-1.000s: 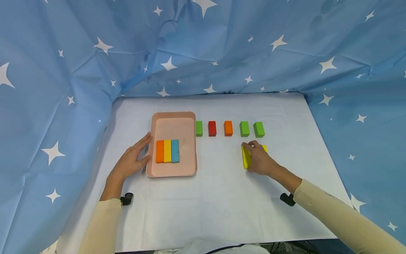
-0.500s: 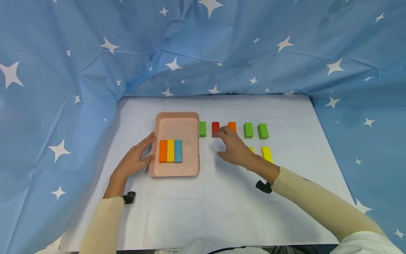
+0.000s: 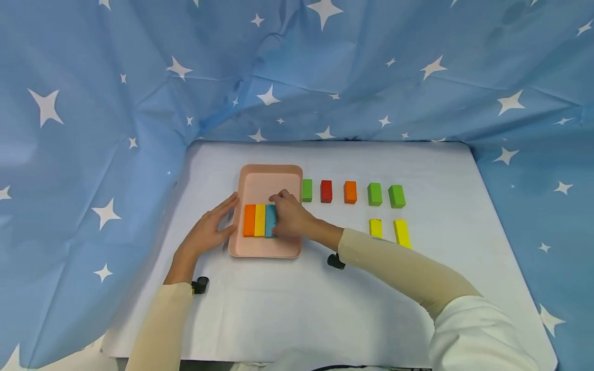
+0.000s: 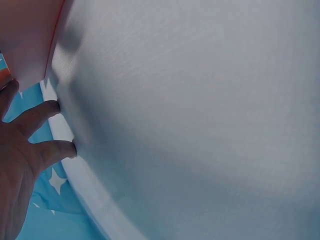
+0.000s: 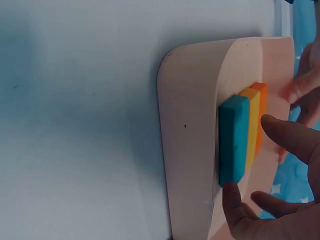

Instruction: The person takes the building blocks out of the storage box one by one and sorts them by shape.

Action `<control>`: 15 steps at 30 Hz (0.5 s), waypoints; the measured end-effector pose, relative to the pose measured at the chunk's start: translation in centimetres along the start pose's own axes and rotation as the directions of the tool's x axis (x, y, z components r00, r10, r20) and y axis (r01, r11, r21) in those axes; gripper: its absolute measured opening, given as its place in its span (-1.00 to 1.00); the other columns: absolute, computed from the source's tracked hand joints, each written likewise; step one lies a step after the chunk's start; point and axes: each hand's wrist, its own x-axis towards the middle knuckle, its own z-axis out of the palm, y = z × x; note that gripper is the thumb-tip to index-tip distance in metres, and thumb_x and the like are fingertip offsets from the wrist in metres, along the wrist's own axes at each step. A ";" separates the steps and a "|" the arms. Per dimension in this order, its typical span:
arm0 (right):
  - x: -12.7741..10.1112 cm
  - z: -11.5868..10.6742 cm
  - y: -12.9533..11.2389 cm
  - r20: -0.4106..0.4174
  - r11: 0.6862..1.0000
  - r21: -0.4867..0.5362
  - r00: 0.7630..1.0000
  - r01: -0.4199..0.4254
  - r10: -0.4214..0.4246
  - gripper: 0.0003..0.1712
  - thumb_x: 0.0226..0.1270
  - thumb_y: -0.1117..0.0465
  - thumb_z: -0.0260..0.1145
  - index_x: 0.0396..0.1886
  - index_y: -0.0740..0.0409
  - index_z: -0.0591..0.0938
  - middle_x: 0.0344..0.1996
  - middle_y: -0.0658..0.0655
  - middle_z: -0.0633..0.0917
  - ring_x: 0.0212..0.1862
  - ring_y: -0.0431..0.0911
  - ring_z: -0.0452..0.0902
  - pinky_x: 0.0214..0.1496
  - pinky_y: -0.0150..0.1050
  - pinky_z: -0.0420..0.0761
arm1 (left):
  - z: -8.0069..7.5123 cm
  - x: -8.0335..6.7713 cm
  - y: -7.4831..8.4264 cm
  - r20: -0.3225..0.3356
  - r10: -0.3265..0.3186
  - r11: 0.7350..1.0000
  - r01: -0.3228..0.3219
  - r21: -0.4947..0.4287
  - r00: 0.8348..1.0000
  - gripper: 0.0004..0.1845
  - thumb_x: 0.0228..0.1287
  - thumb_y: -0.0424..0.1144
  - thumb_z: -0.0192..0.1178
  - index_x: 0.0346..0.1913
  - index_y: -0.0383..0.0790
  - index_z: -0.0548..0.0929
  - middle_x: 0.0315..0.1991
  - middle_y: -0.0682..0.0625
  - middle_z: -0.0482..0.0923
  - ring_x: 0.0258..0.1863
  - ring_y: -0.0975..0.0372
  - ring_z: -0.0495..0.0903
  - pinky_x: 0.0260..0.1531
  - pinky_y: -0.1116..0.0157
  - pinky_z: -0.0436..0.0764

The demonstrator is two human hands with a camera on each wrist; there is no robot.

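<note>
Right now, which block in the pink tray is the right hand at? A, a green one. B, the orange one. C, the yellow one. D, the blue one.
D: the right hand sits at the blue block, the rightmost of three lying side by side in the pink tray.

Ten blocks (image 3: 326,191), one pink tray (image 3: 271,174), two hands (image 3: 290,219).
</note>
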 end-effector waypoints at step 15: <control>1.7 2.5 -0.6 0.042 0.995 -0.095 0.999 -0.026 0.031 0.08 -0.10 0.18 0.77 0.43 0.26 0.42 0.21 0.24 0.41 0.13 0.05 0.35 0.19 -0.20 0.64 | -0.1 -0.2 0.2 -0.004 0.004 1.000 -0.004 -0.003 1.000 -0.21 0.49 -0.18 0.26 0.66 -0.07 0.17 0.70 0.11 0.01 0.63 -0.03 0.18 0.52 -0.29 0.18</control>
